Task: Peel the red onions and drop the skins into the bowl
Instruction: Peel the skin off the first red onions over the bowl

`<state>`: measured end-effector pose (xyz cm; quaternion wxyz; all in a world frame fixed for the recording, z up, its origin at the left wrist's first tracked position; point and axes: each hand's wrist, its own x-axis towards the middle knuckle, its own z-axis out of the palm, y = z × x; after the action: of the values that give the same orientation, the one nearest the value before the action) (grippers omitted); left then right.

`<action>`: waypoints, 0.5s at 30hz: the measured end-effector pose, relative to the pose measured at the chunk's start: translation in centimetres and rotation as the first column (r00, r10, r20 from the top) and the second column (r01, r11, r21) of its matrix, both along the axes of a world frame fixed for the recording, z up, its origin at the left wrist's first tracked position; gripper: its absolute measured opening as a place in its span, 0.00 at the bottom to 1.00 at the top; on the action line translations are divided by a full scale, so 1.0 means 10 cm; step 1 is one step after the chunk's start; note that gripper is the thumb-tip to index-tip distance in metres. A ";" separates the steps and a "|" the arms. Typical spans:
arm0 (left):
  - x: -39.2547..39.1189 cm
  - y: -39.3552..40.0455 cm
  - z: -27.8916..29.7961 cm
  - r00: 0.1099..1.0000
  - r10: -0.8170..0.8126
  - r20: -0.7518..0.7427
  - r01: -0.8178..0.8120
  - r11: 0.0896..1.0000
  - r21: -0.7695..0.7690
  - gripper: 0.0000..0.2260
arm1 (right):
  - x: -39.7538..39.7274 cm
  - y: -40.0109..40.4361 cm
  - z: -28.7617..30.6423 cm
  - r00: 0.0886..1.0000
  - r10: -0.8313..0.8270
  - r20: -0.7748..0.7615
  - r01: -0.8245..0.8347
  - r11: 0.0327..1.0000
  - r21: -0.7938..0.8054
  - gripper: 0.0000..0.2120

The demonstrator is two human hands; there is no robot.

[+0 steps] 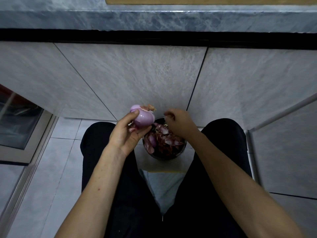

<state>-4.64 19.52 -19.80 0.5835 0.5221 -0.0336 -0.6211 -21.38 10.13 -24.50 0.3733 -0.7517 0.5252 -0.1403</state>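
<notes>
Two hands are in view. The left hand (126, 133) grips one mostly peeled red onion (143, 117) just left of the bowl (181, 148). The right hand (180, 122) hovers over the bowl, fingers curled; contents of its grip cannot be determined. One bowl on the floor holds many skins (165, 139).

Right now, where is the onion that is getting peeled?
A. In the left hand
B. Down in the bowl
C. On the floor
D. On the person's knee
A: the left hand grips the shiny purple onion up in the air, beside the bowl of skins, while the right hand hovers over that bowl.
</notes>
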 end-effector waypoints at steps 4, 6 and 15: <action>-0.04 -0.01 0.03 0.999 0.008 -0.049 -0.008 1.000 -0.004 0.25 | -0.02 0.23 0.31 0.914 0.161 0.372 -0.062 0.963 -0.264 0.17; -0.04 -0.01 0.05 0.993 0.011 -0.114 -0.008 1.000 0.021 0.29 | -0.01 0.32 0.36 0.873 0.275 0.404 -0.125 0.925 -0.359 0.25; -0.08 0.05 0.02 0.927 -0.371 0.047 0.366 0.926 0.095 0.40 | -0.04 0.38 0.41 0.820 0.028 0.572 -0.035 0.999 0.001 0.20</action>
<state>-5.45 19.99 -19.57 0.4326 0.5502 -0.1235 -0.7035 -21.77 13.88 -20.42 0.5201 -0.6815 0.3776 -0.3500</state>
